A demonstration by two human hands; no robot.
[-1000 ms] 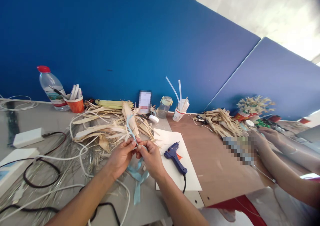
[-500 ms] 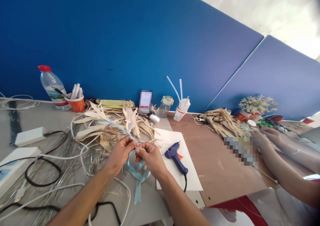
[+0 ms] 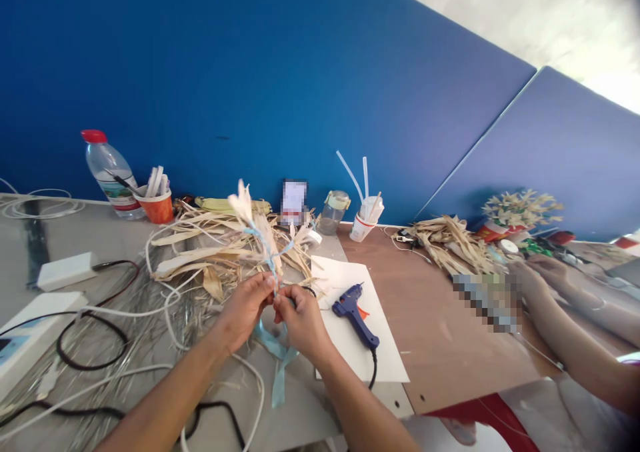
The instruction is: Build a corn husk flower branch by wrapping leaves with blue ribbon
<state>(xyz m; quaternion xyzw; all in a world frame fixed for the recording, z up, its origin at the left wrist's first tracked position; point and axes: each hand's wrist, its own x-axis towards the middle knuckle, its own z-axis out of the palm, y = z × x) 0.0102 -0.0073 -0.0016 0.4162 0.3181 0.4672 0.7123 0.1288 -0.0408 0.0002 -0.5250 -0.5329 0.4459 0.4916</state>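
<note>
My left hand [image 3: 246,309] and my right hand [image 3: 299,317] meet in a pinch over the table's near middle. Between them they grip a thin stem wound with light blue ribbon [image 3: 264,251], which stands nearly upright and carries a pale husk flower [image 3: 243,204] at its top. The loose tail of the ribbon [image 3: 278,365] hangs below my hands onto the table. Behind the stem lies a heap of dried corn husks [image 3: 210,249].
A blue glue gun [image 3: 354,311] rests on a white sheet [image 3: 373,355] right of my hands. Cables [image 3: 90,345] and white adapters lie left. A water bottle [image 3: 106,172], orange cup [image 3: 159,207], jar and stick cup line the blue partition. Another person's hands [image 3: 537,275] work at right.
The ribbon-wound stem swung from leaning far left up to nearly upright, lifting the husk flower above the heap. Both hands stayed pinched together at its base.
</note>
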